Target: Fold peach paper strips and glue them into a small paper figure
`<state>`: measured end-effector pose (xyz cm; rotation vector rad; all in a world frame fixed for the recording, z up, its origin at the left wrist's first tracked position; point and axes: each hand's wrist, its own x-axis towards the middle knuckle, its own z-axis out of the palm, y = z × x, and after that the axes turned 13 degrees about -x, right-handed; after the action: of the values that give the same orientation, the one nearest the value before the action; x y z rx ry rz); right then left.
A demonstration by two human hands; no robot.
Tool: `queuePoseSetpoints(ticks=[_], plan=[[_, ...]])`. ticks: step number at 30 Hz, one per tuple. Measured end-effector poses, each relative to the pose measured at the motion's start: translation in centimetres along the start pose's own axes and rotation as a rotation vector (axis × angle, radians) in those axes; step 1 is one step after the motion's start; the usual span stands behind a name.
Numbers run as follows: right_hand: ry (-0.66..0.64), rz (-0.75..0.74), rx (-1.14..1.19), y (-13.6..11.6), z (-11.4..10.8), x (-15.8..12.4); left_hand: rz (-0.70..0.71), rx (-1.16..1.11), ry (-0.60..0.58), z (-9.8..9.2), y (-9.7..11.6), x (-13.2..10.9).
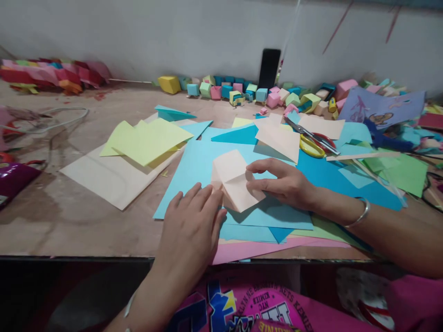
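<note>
A pale peach sheet of paper (pixel 238 177), creased and partly folded, lies on a stack of light blue sheets (pixel 194 161). My right hand (pixel 280 182) comes in from the right and holds the paper's right edge between thumb and forefinger. My left hand (pixel 194 216) rests palm down on the blue sheet, fingers stretched out. Its fingertips touch the lower left corner of the peach paper. Just beyond the right hand lie scissors (pixel 313 140) with red and yellow handles, beside another peach sheet (pixel 278 138).
Yellow sheets (pixel 152 140) lie over a cream sheet (pixel 110 173) on the left. Several small folded paper boxes (pixel 226 91) line the wall, with a phone (pixel 270 68) standing among them. Paper scraps (pixel 401 170) are piled at right. A purple object (pixel 17 180) sits far left.
</note>
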<state>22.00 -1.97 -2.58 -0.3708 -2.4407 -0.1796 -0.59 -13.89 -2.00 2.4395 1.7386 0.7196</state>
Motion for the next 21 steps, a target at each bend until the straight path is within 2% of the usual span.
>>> queuePoseSetpoints(ticks=[2, 4, 7, 11, 17, 21], plan=[[0.044, -0.021, -0.07, 0.1, -0.2, 0.1, 0.002, -0.009, 0.019, -0.1, 0.2, -0.1], [0.058, -0.053, -0.127, 0.3, -0.4, 0.2, 0.029, -0.049, 0.09, -0.3, 0.5, -0.4], [-0.039, -0.117, -0.125, 0.3, -0.6, 0.2, 0.091, -0.159, 0.152, -0.4, 1.2, -0.9], [-0.195, -0.136, 0.027, 0.2, -0.7, 0.3, 0.137, -0.231, 0.098, 0.1, 1.7, -1.4], [-0.261, 0.075, 0.23, -0.4, -0.3, 0.7, 0.212, -0.267, 0.117, 0.8, 1.8, -1.5], [-0.332, 0.248, 0.115, -1.5, -0.1, 0.8, 0.247, -0.28, 0.141, 1.0, 2.1, -1.9]])
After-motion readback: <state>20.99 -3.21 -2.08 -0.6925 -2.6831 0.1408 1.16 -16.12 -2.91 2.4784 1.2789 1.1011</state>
